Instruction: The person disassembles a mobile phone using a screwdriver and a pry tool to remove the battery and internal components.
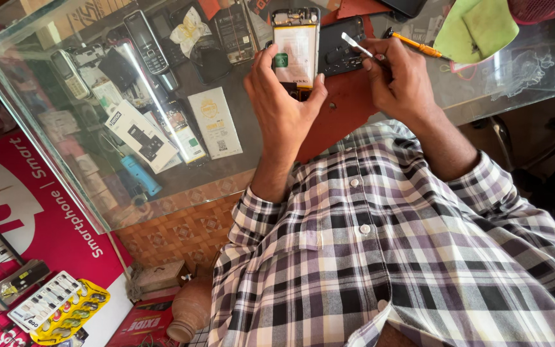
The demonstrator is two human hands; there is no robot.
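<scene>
The left hand (282,96) holds an opened smartphone with its back cover removed (295,51), upright over the glass-topped bench (46,38); its fingers (266,61) wrap the left edge and the thumb presses the lower right corner, gripping the phone firmly. The phone shows a pale rectangular battery with a small green label filling most of its body, a dark strip of circuit board with metal shielding along the top, and a dark lower end hidden behind the palm. Just right of the phone, the right hand (398,80) has its fingers closed around a thin flat silver metal prying tool (356,45), whose tip points toward the phone's upper right edge; whether it touches the phone I cannot tell. Behind the phone lies a black phone back cover (342,45) on a red mat (338,115). Further right of the phone, an orange-handled screwdriver (415,45) rests beside a yellow-green cloth (476,29). Left of the phone, under the glass, are old keypad handsets (149,45) and white cardboard boxes (213,122)
</scene>
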